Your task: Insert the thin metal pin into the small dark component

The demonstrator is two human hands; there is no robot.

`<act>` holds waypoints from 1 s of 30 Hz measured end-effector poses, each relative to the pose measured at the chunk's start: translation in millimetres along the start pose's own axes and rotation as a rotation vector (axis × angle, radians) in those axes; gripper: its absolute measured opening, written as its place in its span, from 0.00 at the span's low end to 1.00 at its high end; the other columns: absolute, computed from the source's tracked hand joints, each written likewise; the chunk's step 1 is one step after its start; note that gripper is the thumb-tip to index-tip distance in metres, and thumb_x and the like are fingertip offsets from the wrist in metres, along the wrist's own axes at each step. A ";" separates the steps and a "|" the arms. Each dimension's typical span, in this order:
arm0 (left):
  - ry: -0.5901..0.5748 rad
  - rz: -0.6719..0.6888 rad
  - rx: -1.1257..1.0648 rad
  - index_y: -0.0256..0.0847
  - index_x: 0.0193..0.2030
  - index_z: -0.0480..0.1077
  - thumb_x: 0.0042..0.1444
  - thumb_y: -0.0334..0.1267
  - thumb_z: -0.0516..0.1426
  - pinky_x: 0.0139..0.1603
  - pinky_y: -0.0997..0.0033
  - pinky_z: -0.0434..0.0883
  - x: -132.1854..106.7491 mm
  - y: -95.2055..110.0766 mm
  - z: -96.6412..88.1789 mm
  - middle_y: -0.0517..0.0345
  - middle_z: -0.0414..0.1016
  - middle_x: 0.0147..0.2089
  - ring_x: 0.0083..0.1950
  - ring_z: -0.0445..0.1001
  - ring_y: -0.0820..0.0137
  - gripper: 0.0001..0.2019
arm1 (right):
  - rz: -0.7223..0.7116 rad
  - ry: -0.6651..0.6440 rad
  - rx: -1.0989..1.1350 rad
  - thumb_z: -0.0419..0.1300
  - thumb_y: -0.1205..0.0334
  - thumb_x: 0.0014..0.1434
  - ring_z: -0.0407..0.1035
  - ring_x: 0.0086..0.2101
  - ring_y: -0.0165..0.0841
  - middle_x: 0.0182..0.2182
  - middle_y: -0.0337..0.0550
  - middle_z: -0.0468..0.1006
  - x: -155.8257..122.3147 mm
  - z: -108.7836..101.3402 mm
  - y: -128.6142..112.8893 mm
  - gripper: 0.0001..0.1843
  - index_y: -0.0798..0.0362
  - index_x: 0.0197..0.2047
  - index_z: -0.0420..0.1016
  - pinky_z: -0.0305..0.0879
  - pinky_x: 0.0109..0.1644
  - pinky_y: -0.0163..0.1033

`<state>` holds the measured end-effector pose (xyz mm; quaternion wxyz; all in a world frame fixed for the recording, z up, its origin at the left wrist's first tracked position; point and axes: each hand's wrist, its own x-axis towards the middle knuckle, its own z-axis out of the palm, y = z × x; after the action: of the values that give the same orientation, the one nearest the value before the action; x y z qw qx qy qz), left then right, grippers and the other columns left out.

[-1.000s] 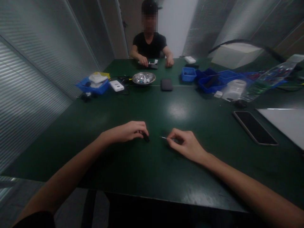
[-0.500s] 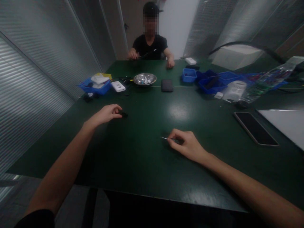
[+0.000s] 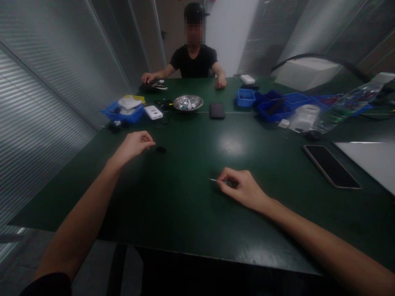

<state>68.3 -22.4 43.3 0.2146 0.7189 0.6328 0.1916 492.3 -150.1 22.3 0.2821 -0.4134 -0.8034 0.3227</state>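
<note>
My left hand (image 3: 135, 144) is over the left part of the green table, thumb and fingertips pinched together. Whatever the pinch may hold is too small to make out. Just to the right of those fingertips, apart from them, a small black object (image 3: 161, 149) lies on the table. My right hand (image 3: 236, 186) rests on the table nearer to me, fingers closed around a thin tool with a slim silvery tip (image 3: 212, 179) pointing left. The rest of that tool is hidden in the hand, so its kind is unclear.
Across the green table (image 3: 185, 205) sits a person (image 3: 194, 61). Beyond my hands are a metal bowl (image 3: 188, 102), a black square item (image 3: 217, 111), a white power bank (image 3: 153, 112) and blue bins (image 3: 274, 111). A phone (image 3: 331, 166) and plastic bottle (image 3: 345, 107) are right.
My left hand has drawn slightly left and away from the small black object, its fingertips now closed together. The person opposite has lowered a dark item to the table. My right hand is almost still.
</note>
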 end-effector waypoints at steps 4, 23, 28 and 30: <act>-0.013 0.001 -0.113 0.41 0.47 0.78 0.54 0.46 0.66 0.37 0.65 0.74 -1.4 7.5 0.3 0.51 0.82 0.42 0.39 0.80 0.63 0.17 | -0.002 -0.005 0.003 0.60 0.58 0.67 0.69 0.26 0.28 0.27 0.37 0.78 0.4 -0.2 -1.0 0.09 0.52 0.36 0.76 0.61 0.30 0.34; -0.147 0.148 -0.003 0.48 0.48 0.83 0.58 0.48 0.65 0.52 0.60 0.72 2.6 9.3 14.3 0.55 0.83 0.50 0.50 0.79 0.59 0.14 | -0.002 -0.002 0.001 0.60 0.60 0.65 0.68 0.25 0.28 0.27 0.37 0.78 0.8 -0.8 -4.2 0.07 0.52 0.36 0.76 0.60 0.30 0.34; -0.157 0.093 -0.023 0.46 0.48 0.83 0.56 0.45 0.67 0.51 0.59 0.73 3.2 9.8 12.7 0.54 0.84 0.47 0.46 0.80 0.59 0.14 | -0.002 -0.010 0.002 0.60 0.60 0.65 0.69 0.26 0.28 0.28 0.38 0.79 0.8 -1.5 -4.7 0.08 0.53 0.35 0.76 0.61 0.31 0.34; -0.162 0.078 -0.039 0.46 0.47 0.83 0.55 0.45 0.68 0.52 0.58 0.73 5.0 7.8 13.3 0.54 0.84 0.47 0.47 0.80 0.59 0.14 | 0.000 -0.013 0.001 0.60 0.60 0.66 0.69 0.26 0.28 0.28 0.38 0.79 0.8 -1.5 -4.7 0.08 0.53 0.36 0.76 0.61 0.31 0.34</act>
<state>82.7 -19.2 36.5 0.2713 0.7517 0.5812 0.1534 490.7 -151.1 26.9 0.2768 -0.4111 -0.8051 0.3259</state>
